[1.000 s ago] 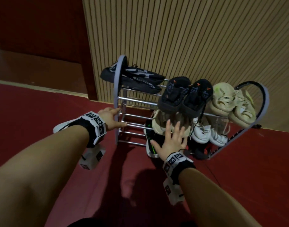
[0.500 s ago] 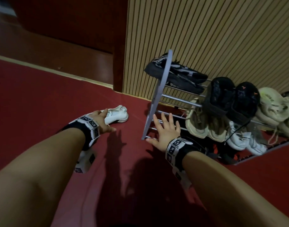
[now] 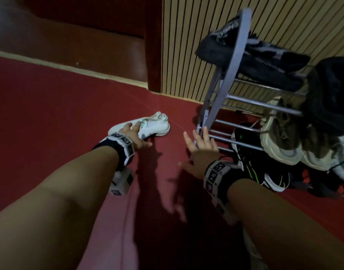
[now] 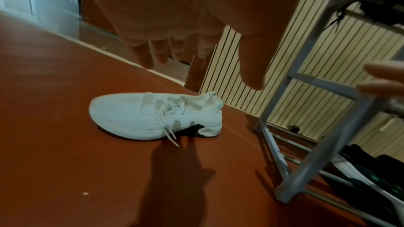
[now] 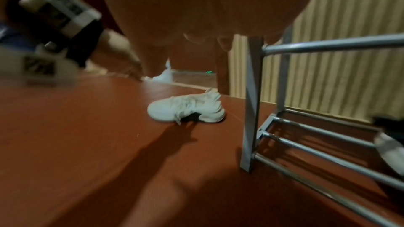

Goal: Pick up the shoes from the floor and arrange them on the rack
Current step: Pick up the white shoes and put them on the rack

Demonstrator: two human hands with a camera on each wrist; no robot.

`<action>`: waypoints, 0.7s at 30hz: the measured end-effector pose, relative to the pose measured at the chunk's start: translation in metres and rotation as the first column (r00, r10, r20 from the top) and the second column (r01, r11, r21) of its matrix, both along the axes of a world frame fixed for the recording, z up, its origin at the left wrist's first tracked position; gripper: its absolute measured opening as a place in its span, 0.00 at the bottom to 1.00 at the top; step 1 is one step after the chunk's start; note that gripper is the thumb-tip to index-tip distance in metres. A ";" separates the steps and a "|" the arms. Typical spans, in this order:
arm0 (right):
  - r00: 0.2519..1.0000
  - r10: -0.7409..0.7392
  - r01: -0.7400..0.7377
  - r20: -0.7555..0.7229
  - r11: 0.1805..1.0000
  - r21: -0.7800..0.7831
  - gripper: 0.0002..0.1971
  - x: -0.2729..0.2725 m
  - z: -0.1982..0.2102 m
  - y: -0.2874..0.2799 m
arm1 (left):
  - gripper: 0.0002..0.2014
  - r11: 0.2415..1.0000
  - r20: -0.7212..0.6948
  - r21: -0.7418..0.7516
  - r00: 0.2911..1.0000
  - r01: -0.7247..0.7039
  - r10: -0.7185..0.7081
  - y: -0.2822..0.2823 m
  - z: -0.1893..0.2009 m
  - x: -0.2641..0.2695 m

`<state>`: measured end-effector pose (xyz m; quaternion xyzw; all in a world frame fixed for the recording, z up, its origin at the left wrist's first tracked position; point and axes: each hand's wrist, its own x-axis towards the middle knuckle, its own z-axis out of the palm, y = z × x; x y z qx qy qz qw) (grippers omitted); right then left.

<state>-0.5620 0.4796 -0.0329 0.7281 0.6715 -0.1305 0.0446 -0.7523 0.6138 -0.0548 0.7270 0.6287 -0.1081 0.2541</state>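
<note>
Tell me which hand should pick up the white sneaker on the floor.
Left. The left hand hovers open right over the white sneaker, not yet touching it. The right hand, also open, is farther off, beside the rack.

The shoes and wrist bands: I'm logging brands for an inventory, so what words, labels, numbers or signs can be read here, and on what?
No text can be read in any view.
White shoe on the floor: a small green mark at the heel, too blurred to read.
Black shoes on the rack: pale markings, unreadable.
Wrist bands: black-and-white square code patterns, no letters or numbers.
</note>
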 end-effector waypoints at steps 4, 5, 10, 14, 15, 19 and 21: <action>0.991 0.124 -0.126 -0.046 0.991 -0.053 0.46 -0.012 -0.038 0.000 | 0.49 1.000 0.017 0.015 1.000 -0.023 0.023 0.018 -0.028 0.015; 0.988 0.144 -0.147 -0.065 0.988 -0.045 0.45 -0.016 -0.044 0.001 | 0.49 0.999 0.002 0.003 0.999 -0.034 0.034 0.024 -0.034 0.017; 0.986 0.100 -0.112 -0.132 0.989 -0.091 0.46 -0.009 -0.059 0.029 | 0.50 0.989 -0.004 0.040 0.990 -0.139 0.139 0.052 -0.057 0.030; 0.978 0.116 -0.142 -0.173 0.979 -0.146 0.53 0.004 -0.073 0.043 | 0.52 0.989 -0.094 -0.035 0.986 -0.143 0.139 0.073 -0.075 0.037; 0.975 0.113 -0.143 -0.189 0.978 -0.153 0.54 0.006 -0.075 0.045 | 0.53 0.989 -0.096 -0.050 0.986 -0.141 0.135 0.078 -0.078 0.040; 0.967 0.112 -0.134 -0.231 0.987 -0.084 0.50 0.008 -0.087 0.057 | 0.54 0.992 -0.038 -0.062 0.994 -0.105 0.103 0.098 -0.086 0.064; 0.966 0.114 -0.136 -0.234 0.988 -0.077 0.48 0.007 -0.091 0.062 | 0.55 0.990 -0.036 -0.099 0.995 -0.098 0.095 0.104 -0.090 0.073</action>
